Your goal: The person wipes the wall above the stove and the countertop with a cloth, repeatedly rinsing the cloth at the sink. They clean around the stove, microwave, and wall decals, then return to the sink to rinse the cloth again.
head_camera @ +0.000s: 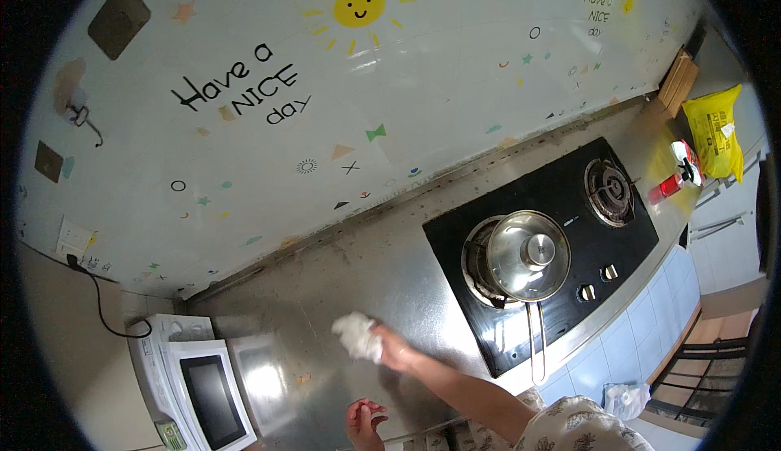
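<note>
My right hand [395,348] grips a crumpled white cloth [356,336] over the stainless steel countertop [305,304], left of the gas hob. Whether the cloth presses on the metal is hard to tell. Low in the picture, near the counter's front edge, is my left hand [364,422], its fingers loosely bent and apart, with nothing seen in it. A small orange-brown scrap or stain [303,378] lies on the steel to the left of both hands.
A lidded steel saucepan [507,256] sits on the left burner of the black gas hob [561,207], its handle reaching past the front edge. At left stands a white microwave oven [171,365]. A red bottle [665,189] and a yellow plastic bag [714,134] are at far right.
</note>
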Motion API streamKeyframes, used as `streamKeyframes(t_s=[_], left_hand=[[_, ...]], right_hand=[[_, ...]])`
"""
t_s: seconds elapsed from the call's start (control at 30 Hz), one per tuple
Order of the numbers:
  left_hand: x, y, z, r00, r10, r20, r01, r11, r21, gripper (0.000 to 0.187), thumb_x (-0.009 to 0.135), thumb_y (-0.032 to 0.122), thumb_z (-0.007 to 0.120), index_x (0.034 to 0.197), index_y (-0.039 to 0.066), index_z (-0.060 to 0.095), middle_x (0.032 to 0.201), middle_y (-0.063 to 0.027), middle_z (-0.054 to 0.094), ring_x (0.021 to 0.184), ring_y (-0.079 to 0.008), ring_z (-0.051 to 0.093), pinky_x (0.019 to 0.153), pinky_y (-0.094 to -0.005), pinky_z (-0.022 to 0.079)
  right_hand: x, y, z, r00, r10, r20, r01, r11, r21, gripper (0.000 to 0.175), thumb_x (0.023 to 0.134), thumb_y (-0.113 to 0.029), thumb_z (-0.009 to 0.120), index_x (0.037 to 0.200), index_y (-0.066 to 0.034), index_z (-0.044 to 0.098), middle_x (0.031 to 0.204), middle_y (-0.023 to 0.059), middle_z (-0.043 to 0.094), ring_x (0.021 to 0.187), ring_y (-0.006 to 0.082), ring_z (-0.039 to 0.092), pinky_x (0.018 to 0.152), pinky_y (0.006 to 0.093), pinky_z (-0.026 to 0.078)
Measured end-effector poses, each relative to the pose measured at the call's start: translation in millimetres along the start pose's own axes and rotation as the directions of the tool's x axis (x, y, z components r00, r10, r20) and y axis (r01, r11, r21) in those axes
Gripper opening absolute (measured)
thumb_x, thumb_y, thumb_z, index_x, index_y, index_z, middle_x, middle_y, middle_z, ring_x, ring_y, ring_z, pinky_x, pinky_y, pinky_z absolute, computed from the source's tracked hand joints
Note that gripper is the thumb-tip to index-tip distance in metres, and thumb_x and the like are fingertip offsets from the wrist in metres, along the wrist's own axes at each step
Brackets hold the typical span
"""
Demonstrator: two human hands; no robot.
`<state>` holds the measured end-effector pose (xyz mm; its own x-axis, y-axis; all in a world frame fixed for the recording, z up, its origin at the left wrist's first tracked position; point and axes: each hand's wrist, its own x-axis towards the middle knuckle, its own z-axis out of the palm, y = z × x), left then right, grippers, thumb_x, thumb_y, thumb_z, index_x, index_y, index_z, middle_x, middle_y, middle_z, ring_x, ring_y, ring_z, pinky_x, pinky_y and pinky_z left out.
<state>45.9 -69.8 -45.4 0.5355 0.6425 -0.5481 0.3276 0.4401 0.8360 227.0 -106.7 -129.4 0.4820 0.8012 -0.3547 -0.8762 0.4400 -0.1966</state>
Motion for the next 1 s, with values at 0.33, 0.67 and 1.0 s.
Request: streamKeyframes(t_s=[0.33, 0.67, 1.0], left_hand=[[-18.0, -14.0, 5.7, 0.992, 0.076, 0.096, -0.077, 0.997, 0.005, 0.020, 0.090, 0.017, 0.051, 0.104, 0.003, 0.056, 0.091, -0.0068, 0.060, 0.079, -0.0161, 0.060, 0.062, -0.0273, 0.050], [-23.9, -7.2, -0.4, 0.998, -0.013, 0.061, 0.014, 1.000, -0.022, 0.020, 0.089, 0.021, 0.054, 0.101, 0.005, 0.056, 0.083, -0.0049, 0.060, 0.074, -0.0149, 0.059, 0.059, -0.0257, 0.048], [-3.4, 1.1, 17.9, 0.997, -0.032, 0.069, 0.033, 0.999, -0.015, 0.022, 0.088, 0.021, 0.056, 0.102, 0.005, 0.057, 0.083, -0.0046, 0.061, 0.074, -0.0139, 0.059, 0.059, -0.0249, 0.048]], right_hand=[[5.4, -285.1, 141.8, 0.321, -0.947, -0.005, 0.939, 0.320, -0.125, 0.049, 0.092, -0.030, 0.038, 0.137, -0.0146, 0.027, 0.129, 0.0086, 0.039, 0.116, 0.0228, 0.042, 0.096, 0.0371, 0.036], [12.9, -447.7, 194.0, -0.266, -0.673, 0.690, 0.147, -0.736, -0.661, 0.056, 0.094, -0.030, 0.025, 0.141, -0.0054, 0.011, 0.146, 0.0231, 0.001, 0.135, 0.0359, 0.000, 0.106, 0.0479, 0.009], [112.7, -303.9, 126.0, 0.699, 0.204, 0.686, 0.093, -0.976, 0.195, 0.058, 0.082, -0.029, 0.047, 0.136, -0.0161, 0.031, 0.145, 0.0029, 0.023, 0.133, 0.0217, 0.019, 0.100, 0.0487, 0.026]])
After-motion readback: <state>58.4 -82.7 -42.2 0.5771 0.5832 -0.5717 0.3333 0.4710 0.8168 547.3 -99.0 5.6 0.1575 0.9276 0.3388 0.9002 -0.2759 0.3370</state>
